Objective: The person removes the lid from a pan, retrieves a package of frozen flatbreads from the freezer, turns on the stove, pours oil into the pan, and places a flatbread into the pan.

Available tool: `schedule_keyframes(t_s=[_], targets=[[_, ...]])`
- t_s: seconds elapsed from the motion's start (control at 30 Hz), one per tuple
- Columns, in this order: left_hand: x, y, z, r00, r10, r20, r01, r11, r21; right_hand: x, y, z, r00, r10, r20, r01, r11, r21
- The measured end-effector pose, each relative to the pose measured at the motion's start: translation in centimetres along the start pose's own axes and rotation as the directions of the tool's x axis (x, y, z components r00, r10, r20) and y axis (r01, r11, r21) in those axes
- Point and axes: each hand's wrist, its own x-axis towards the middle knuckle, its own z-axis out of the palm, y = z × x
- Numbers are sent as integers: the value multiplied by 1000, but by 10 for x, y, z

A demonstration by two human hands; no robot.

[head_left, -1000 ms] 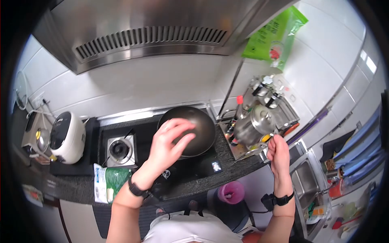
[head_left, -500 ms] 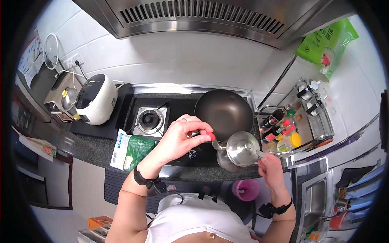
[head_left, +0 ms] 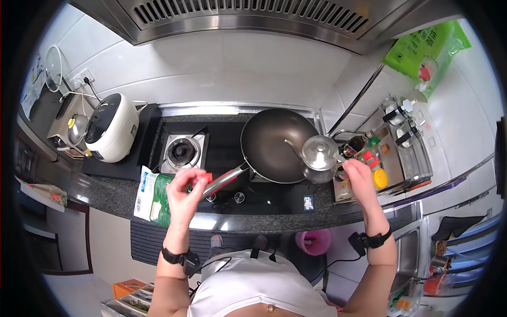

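My right hand (head_left: 359,182) grips the handle of an oil pot (head_left: 320,152), which has a see-through body, a round lid and a thin curved spout. The pot hangs over the right side of a dark wok (head_left: 277,140), its spout bare and pointing left. In my left hand (head_left: 185,194) a small red cap (head_left: 208,178) is pinched between thumb and fingers. That hand is beside the end of the wok handle (head_left: 227,178); I cannot tell whether they touch. A green and white bag (head_left: 153,198) lies just left of it on the counter.
On the left are a gas burner (head_left: 182,151) and a white rice cooker (head_left: 113,127). Bottles, one with a yellow lid (head_left: 379,178), crowd a rack (head_left: 417,174) at right. A range hood (head_left: 248,34) overhangs the stove. A pink bin (head_left: 313,242) stands on the floor.
My left hand has moved left, taking the red cap away from the spout. My right hand has carried the oil pot up and over the wok's right side. The camera view has shifted slightly.
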Motion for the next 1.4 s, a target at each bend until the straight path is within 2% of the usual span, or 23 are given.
schedule_keyframes(t_s=[0.07, 0.17, 0.2, 0.23, 0.3, 0.37, 0.43, 0.5, 0.57, 0.6, 0.73, 0.87, 1.03, 1.1, 1.23, 1.4], targets=[[-23, -18, -14, 996, -85, -37, 85, 996, 16, 23, 18, -3, 980, -192, -40, 184, 970, -162], [-49, -32, -36, 975, -188, -118, 189, 982, -2, 52, 27, -1, 994, -111, -8, 106, 967, -231], [-56, -30, -43, 952, -255, -167, 257, 966, -9, 58, 28, 0, 997, -79, 0, 75, 948, -309], [-63, -28, -49, 923, -320, -216, 323, 946, -20, 65, 31, 3, 997, -81, 5, 78, 949, -307], [-75, -32, -59, 921, -236, -311, 261, 965, 39, 81, 45, 9, 986, -159, 57, 169, 944, -285], [-86, -35, -66, 899, -270, -344, 294, 956, 18, 99, 58, 14, 989, -116, 88, 135, 956, -261], [-94, -32, -67, 867, -284, -410, 286, 956, -57, 110, 59, 24, 978, -182, 99, 205, 920, -335], [-99, -32, -67, 868, -275, -413, 282, 958, -45, 118, 57, 32, 982, -164, 97, 189, 909, -372], [-102, -33, -66, 866, -264, -425, 269, 962, -49, 127, 61, 40, 981, -194, 18, 186, 906, -380], [-102, -33, -65, 865, -261, -429, 268, 962, -46, 132, 64, 40, 990, -141, 6, 132, 915, -381], [-100, -33, -61, 870, -252, -423, 266, 964, -29, 147, 76, 34, 977, -187, -106, 151, 949, -277], [-91, -35, -55, 882, -255, -397, 269, 963, -21, 143, 78, 5, 969, -172, -179, 112, 946, -306], [-73, -35, -44, 903, -301, -307, 298, 953, -57, 110, 70, -36, 938, -237, -252, 135, 922, -364], [-66, -42, -40, 924, -283, -256, 274, 959, -74, 93, 68, -51, 947, -192, -257, 66, 901, -429], [-54, -49, -35, 940, -293, -175, 278, 955, -105, 54, 64, -61, 949, -161, -271, 48, 924, -380], [-45, -58, -32, 955, -276, -110, 262, 957, -128, 22, 73, -50, 970, -96, -222, 54, 980, -190]])
